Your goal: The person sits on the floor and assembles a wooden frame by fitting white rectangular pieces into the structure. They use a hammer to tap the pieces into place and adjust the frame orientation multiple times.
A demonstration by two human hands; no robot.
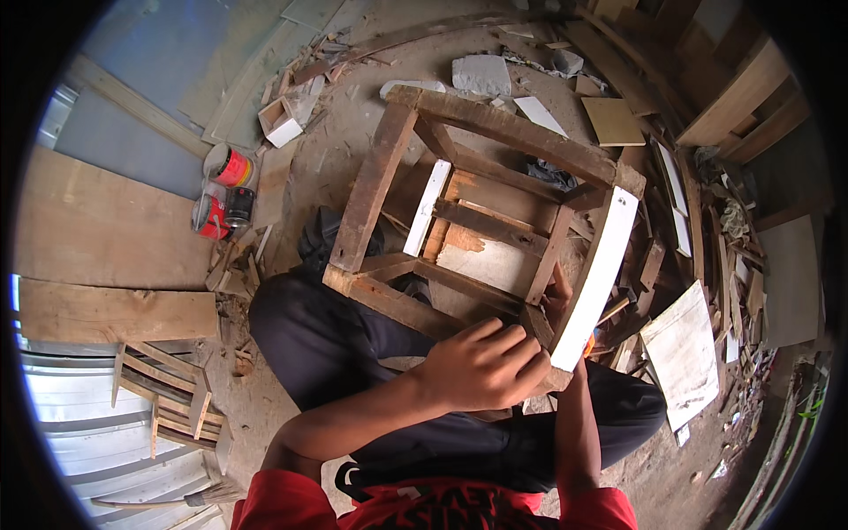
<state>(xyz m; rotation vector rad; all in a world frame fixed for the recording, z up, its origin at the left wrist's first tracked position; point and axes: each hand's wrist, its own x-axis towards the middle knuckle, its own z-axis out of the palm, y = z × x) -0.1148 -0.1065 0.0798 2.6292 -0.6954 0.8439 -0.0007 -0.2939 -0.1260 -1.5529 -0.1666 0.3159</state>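
A dark, worn wooden stool frame (490,231) lies tilted across my crossed legs, with its rails and crossbars facing up. One long leg (601,265) has a white face, and a shorter white strip (427,208) shows inside. My left hand (486,367) is closed over the frame's near corner, knuckles up. Mostly hidden behind the white-faced leg, my right hand (558,296) shows a few curled fingers on the leg's inner side. Beside it peeks a small orange piece (589,344); whether the hand holds this or the frame is hidden.
Paint cans (231,165) stand at the left by a large plywood sheet (106,225). A slatted wooden piece (172,393) lies below them. Scrap boards, a white panel (682,353) and offcuts crowd the right. A pale block (481,75) lies beyond the frame.
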